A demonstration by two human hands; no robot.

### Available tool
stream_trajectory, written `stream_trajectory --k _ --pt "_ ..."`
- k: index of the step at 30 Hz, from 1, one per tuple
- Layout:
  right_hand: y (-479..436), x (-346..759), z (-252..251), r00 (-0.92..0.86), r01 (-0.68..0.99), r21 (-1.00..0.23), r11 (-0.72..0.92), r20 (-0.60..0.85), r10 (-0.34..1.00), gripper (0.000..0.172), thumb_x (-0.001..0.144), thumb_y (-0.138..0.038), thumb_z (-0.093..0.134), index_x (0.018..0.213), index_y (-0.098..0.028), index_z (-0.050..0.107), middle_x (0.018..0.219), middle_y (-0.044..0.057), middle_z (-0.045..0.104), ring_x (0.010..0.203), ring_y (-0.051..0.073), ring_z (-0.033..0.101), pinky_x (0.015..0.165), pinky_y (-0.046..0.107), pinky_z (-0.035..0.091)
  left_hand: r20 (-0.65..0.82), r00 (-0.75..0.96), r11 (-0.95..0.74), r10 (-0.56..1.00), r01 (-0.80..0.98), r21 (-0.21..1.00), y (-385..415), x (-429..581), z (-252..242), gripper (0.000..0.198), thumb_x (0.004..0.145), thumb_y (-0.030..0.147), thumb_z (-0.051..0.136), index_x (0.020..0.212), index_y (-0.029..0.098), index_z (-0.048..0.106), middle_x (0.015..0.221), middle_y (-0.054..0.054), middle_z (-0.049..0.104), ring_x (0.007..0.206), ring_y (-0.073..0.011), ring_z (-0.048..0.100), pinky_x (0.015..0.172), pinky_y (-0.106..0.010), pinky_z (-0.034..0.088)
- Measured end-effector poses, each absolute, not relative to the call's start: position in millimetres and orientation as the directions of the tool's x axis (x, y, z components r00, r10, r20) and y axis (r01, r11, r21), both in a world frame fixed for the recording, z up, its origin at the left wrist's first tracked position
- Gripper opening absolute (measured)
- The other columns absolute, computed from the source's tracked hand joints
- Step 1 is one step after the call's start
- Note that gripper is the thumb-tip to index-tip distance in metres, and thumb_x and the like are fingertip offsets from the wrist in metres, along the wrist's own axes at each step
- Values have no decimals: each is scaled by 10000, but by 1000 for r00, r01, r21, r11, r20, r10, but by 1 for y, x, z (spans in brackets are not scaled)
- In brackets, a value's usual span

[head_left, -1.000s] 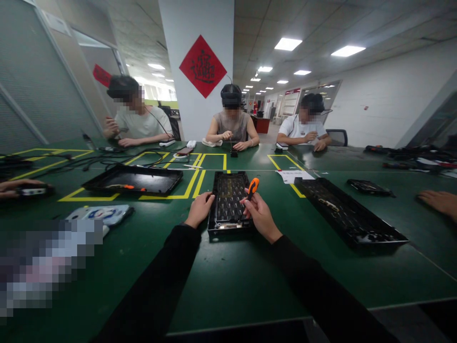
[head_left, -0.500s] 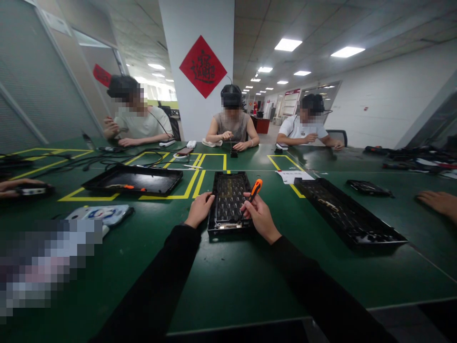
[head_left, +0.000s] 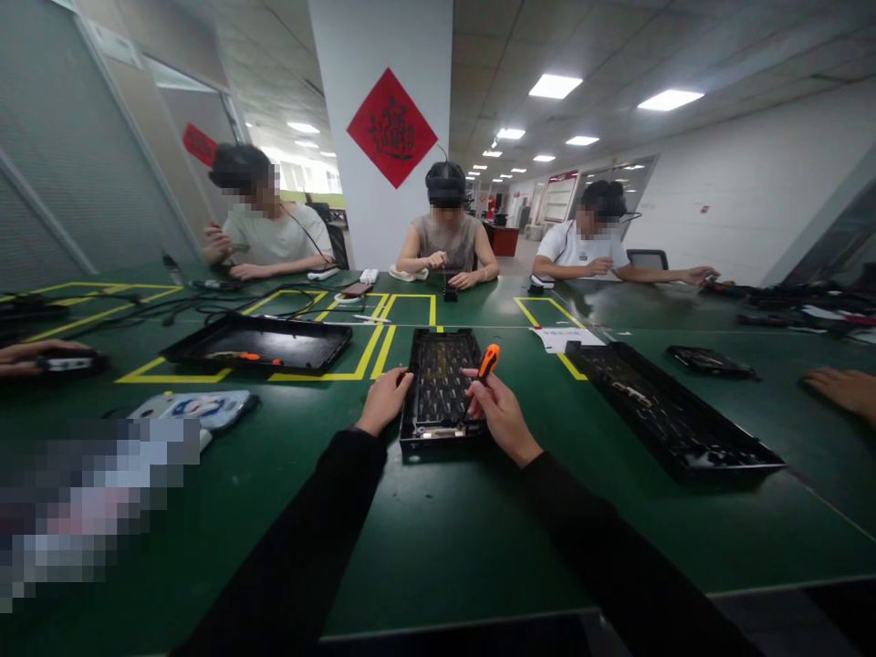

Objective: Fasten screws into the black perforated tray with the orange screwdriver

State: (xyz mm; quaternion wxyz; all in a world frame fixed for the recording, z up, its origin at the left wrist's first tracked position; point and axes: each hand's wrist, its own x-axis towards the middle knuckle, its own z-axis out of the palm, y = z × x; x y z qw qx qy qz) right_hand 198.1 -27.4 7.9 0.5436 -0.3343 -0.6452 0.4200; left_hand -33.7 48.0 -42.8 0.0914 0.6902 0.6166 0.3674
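Observation:
A black keyboard case [head_left: 442, 379] lies lengthwise on the green table [head_left: 438, 520] right in front of me, its open inside facing up. My left hand [head_left: 383, 401] rests curled against its left edge and steadies it. My right hand [head_left: 499, 412] is closed round a screwdriver with an orange and black handle [head_left: 487, 362]. The tool leans to the right, and its tip points down into the case's right side near the front end.
A black tray [head_left: 260, 344] lies at the left inside yellow floor-tape lines, a long black keyboard shell [head_left: 671, 411] at the right. Three people sit across the table. Other people's hands show at the far left [head_left: 31, 356] and far right [head_left: 841, 388]. Cables run at the back left.
The screwdriver handle has wobbled slightly in my right hand, staying over the same spot of the case. The person at the back right has stretched an arm out to the right.

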Motion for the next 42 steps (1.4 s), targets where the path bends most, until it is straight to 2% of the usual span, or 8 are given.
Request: stream_trajectory --k 4,8,11,17,21,24,28,42 --pt "-27 198 10 -177 -100 -913 396 408 896 365 803 -347 549 1128 -189 498 743 -7 558 558 84 510 492 209 425 388 -35 -215 921 785 581 48 -34 -42 424 867 435 367 1121 169 577 1126 -95 613 1078 -215 536 939 -356 399" --pt "-26 199 8 -143 -177 -906 384 410 901 224 823 -331 510 991 -196 454 830 14 608 558 84 515 485 211 428 385 -38 -212 922 784 583 48 -33 -42 432 865 444 363 1125 171 575 1134 -95 610 1081 -217 535 939 -357 398" --pt "-26 200 7 -133 -183 -906 382 408 903 197 828 -336 487 964 -198 452 853 14 605 545 79 505 481 213 430 387 -38 -213 921 783 585 47 -33 -41 439 866 449 358 1126 170 575 1125 -96 614 1076 -218 537 937 -357 401" --pt "-26 200 7 -99 -104 -909 403 413 905 269 792 -373 549 981 -186 511 616 -47 488 529 86 480 487 203 418 380 -51 -199 924 783 589 46 -32 -39 428 863 441 370 1124 172 578 1121 -96 617 1067 -216 544 930 -354 406" --pt "-25 199 7 -56 -117 -904 412 420 906 353 814 -368 504 1118 -189 507 811 13 560 571 87 496 479 212 423 383 -44 -205 923 786 583 46 -32 -40 428 864 439 369 1125 172 579 1130 -96 614 1072 -213 542 934 -351 403" --pt "-26 199 7 -89 -124 -909 397 409 908 369 825 -352 475 1153 -188 511 921 43 574 605 87 505 492 212 428 383 -47 -200 922 791 579 47 -33 -41 439 864 443 365 1132 166 574 1144 -101 606 1086 -216 532 943 -358 395" --pt "-26 199 7 -117 -98 -910 403 412 903 369 825 -348 477 1150 -180 522 908 45 587 599 84 500 505 210 425 382 -41 -206 923 787 582 48 -33 -42 442 866 446 360 1131 163 573 1141 -104 606 1084 -214 532 946 -362 392" --pt "-27 199 5 -18 -112 -900 421 425 905 332 841 -360 462 1124 -188 489 890 34 569 586 87 511 486 208 434 383 -47 -204 923 784 587 46 -32 -40 428 864 440 368 1123 172 577 1122 -98 616 1067 -215 545 932 -354 404"
